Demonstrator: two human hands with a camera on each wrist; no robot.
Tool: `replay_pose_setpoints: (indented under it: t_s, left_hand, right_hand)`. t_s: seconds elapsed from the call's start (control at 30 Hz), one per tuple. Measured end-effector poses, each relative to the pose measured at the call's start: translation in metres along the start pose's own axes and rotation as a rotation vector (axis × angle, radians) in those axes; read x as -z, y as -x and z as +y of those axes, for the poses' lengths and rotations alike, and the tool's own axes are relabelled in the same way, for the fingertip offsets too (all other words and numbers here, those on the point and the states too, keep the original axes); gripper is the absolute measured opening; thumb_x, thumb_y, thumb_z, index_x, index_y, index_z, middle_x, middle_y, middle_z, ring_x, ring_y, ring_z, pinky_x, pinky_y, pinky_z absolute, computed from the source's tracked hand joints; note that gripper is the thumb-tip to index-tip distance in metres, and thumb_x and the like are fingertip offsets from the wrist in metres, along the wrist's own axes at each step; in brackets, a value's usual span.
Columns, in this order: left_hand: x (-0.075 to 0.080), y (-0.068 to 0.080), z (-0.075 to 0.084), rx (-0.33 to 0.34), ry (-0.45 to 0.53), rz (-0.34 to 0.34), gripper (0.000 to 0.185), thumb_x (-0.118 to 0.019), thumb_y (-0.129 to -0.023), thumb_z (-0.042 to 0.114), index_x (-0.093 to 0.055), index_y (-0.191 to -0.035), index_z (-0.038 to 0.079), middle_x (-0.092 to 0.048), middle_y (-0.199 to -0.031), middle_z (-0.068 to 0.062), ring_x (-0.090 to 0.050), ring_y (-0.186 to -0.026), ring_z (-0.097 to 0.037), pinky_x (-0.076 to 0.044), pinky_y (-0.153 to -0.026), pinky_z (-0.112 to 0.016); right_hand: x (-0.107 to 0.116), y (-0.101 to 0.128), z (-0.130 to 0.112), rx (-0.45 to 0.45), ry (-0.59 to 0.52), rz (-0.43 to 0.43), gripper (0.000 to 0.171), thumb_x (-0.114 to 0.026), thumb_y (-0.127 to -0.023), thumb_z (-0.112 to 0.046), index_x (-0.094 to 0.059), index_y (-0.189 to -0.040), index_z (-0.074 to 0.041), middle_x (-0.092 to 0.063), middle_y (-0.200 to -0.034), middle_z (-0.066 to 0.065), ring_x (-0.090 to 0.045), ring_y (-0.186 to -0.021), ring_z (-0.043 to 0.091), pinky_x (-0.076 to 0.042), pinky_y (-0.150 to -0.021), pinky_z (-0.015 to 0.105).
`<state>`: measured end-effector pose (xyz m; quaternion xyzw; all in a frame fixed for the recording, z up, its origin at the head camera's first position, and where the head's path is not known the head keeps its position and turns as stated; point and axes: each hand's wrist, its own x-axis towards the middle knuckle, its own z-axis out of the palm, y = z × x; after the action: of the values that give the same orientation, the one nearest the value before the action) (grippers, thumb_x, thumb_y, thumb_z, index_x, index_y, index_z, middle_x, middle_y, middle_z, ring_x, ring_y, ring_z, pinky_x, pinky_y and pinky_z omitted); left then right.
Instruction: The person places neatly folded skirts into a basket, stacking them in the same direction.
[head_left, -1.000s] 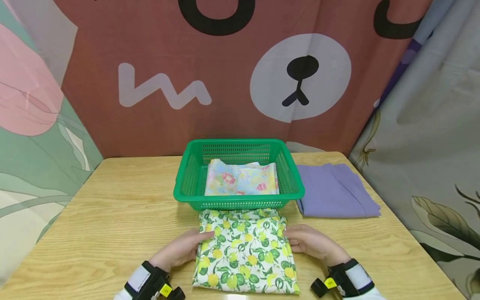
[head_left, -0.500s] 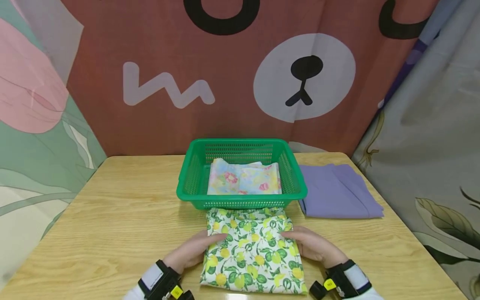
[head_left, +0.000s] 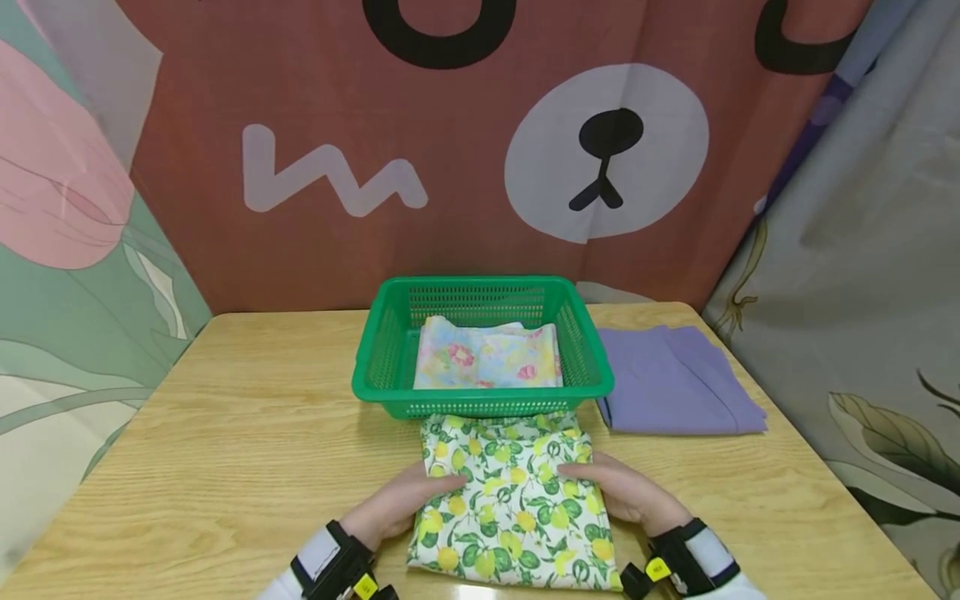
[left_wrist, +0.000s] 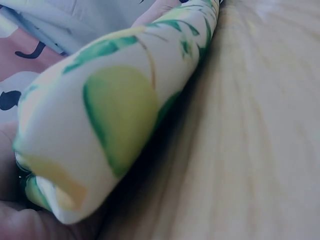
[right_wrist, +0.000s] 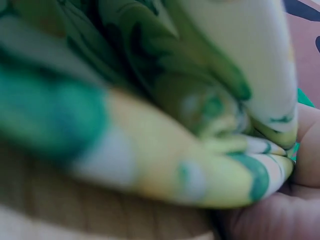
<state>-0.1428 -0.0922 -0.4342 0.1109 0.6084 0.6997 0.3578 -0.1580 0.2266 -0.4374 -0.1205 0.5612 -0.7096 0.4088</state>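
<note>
A folded cloth (head_left: pixel 517 508) printed with lemons and green leaves lies before me, close to the table's front, its far edge right at the green basket. My left hand (head_left: pixel 401 502) holds its left side, thumb on top and the other fingers hidden under the edge. Opposite it, my right hand (head_left: pixel 628 492) grips the right side the same way. In the left wrist view, the cloth's rounded fold (left_wrist: pixel 120 115) sits between thumb and fingers, with a dark gap beneath it above the table. Layered folds (right_wrist: pixel 225 170) show in the right wrist view, pinched by the right hand (right_wrist: pixel 300 185).
Behind the cloth stands a green perforated basket (head_left: pixel 480 407) with a folded pastel floral cloth (head_left: pixel 487 358) inside. A folded purple cloth (head_left: pixel 675 383) lies to its right on the wooden table (head_left: pixel 262 417). Printed curtains (head_left: pixel 337 258) hang behind and at both sides.
The lemon-print cloth has shifted a little to the right. Both thumbs now reach farther over its top; the left hand has moved right with it. Basket and purple cloth stay put.
</note>
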Motion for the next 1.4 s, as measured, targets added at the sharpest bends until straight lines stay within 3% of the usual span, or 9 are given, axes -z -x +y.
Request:
replay_pose_setpoints:
  t_s: [0.37,0.8,1.0,1.27,1.4]
  left_hand:
    - [0.000,0.003,-0.001,0.037,-0.002,0.081,0.063,-0.050,-0.097,0.024,-0.022,-0.148,0.000,-0.060,-0.126,-0.011,-0.064,-0.105,-0.022,-0.053,-0.089,-0.036]
    - [-0.002,0.004,-0.001,0.010,0.071,0.069,0.061,-0.049,-0.098,0.024,-0.022,-0.148,0.002,-0.060,-0.127,-0.012,-0.063,-0.107,-0.020,-0.052,-0.091,-0.035]
    - [-0.007,0.007,0.000,0.003,0.088,0.087,0.059,-0.050,-0.097,0.023,-0.025,-0.146,0.000,-0.062,-0.123,-0.010,-0.065,-0.103,-0.019,-0.052,-0.089,-0.035]
    - [-0.015,0.012,0.010,-0.038,0.138,0.116,0.059,-0.050,-0.095,0.020,-0.026,-0.145,0.003,-0.062,-0.121,-0.008,-0.063,-0.105,-0.019,-0.051,-0.091,-0.034]
    - [-0.019,0.017,0.019,-0.031,0.193,0.162,0.062,-0.053,-0.093,0.020,-0.025,-0.146,0.005,-0.059,-0.124,-0.008,-0.062,-0.107,-0.018,-0.050,-0.093,-0.035]
  right_hand:
    - [-0.003,-0.003,0.004,0.021,0.013,0.035,0.064,-0.043,-0.101,-0.016,-0.005,-0.149,0.005,-0.058,-0.128,0.007,-0.060,-0.113,0.022,-0.048,-0.096,0.038]
    - [-0.012,0.005,-0.006,0.012,-0.006,0.087,0.070,-0.044,-0.101,-0.024,-0.002,-0.150,0.003,-0.060,-0.126,0.005,-0.061,-0.112,0.020,-0.049,-0.096,0.037]
    - [-0.014,0.010,-0.008,0.007,0.010,0.087,0.066,-0.041,-0.102,-0.029,-0.009,-0.149,0.004,-0.061,-0.125,0.003,-0.061,-0.111,0.018,-0.049,-0.095,0.035]
    - [-0.022,0.017,-0.020,0.076,-0.024,0.052,0.063,-0.036,-0.104,-0.026,-0.003,-0.150,0.002,-0.062,-0.124,0.000,-0.061,-0.112,0.017,-0.049,-0.095,0.035]
    - [-0.025,0.022,-0.026,0.124,-0.055,0.049,0.050,-0.034,-0.104,-0.023,-0.018,-0.148,-0.003,-0.063,-0.121,0.001,-0.062,-0.111,0.017,-0.049,-0.095,0.034]
